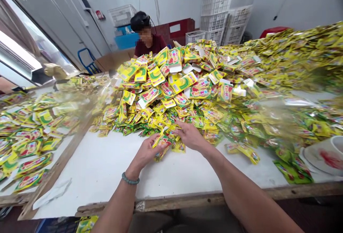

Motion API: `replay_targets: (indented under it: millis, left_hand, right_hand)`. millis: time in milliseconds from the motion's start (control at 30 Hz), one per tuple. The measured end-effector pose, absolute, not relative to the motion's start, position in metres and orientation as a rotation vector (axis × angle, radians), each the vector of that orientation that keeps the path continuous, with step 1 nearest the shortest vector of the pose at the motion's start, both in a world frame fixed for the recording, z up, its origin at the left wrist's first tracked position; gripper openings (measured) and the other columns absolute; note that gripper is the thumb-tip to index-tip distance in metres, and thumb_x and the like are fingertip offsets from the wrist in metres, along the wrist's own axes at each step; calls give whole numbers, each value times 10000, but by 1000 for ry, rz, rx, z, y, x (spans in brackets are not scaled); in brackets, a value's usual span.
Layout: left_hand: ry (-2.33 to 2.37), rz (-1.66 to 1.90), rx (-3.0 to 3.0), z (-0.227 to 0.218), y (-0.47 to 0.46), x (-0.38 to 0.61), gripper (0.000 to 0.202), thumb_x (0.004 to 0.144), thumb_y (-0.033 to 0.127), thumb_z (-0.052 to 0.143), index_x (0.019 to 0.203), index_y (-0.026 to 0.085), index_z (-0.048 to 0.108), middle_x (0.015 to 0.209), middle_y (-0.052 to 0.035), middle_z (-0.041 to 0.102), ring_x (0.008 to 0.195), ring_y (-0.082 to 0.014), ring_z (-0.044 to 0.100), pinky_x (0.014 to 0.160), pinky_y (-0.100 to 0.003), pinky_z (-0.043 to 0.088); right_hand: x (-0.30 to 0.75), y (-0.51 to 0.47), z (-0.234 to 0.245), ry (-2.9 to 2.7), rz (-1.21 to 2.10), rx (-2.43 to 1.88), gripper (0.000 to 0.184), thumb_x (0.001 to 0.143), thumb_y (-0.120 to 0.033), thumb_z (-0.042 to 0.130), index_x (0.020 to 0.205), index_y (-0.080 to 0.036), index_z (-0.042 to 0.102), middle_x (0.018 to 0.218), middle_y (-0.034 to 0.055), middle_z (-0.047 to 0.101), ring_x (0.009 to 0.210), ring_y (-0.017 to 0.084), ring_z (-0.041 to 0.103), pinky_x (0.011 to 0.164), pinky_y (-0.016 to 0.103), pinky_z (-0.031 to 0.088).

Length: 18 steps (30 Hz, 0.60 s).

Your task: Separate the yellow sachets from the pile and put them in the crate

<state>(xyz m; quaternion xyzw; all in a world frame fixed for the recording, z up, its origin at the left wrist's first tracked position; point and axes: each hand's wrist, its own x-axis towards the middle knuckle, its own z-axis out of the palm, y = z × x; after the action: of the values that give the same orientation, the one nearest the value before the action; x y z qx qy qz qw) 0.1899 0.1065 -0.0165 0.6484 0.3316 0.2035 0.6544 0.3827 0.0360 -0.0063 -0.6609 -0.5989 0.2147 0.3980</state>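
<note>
My left hand [146, 152], with a bracelet [130, 178] at its wrist, is closed round a small yellow candy box [162, 141] with red and green print. The box is tilted, just above the white tabletop [107, 170]. To its right, my right hand [192, 136] has its fingers apart at the near edge of the heap, by small yellow candy packets [179, 146]. Whether its fingertips hold a packet I cannot tell. Behind both hands rises a heap of yellow boxes [183, 83], some with white flaps lifted, above green and yellow packets [197, 120].
A wooden strip [63, 154] separates more boxes [29, 147] at left. A mug [325, 156] stands at right beside green packets [292, 168]. Loose yellow packets [245, 151] lie nearer. Another person [150, 42] sits behind the heap; white crates [217, 8] are stacked at the wall.
</note>
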Motion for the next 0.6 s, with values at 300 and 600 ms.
replay_targets:
  millis: [300,600]
  left_hand:
    - [751,354,1370,-14,98,194,335,675,348,793,940,186,667,759,-16,677,572,-138,582,563,-249,492]
    - [789,461,1234,-16,96,197,444,653,341,819,1004,158,617,793,-18,674,591,-141,624,554,-276,560]
  right_hand:
    - [376,40,-9,-1443,399,-1569,86,817,-211,654,899,-185,663,890,48,652,848,184,599,764,278,437]
    - [369,38,-10,-1285,317,-1594,164,780,-315,724,879,-185,705,873,62,680,856,203,620,768,310,462]
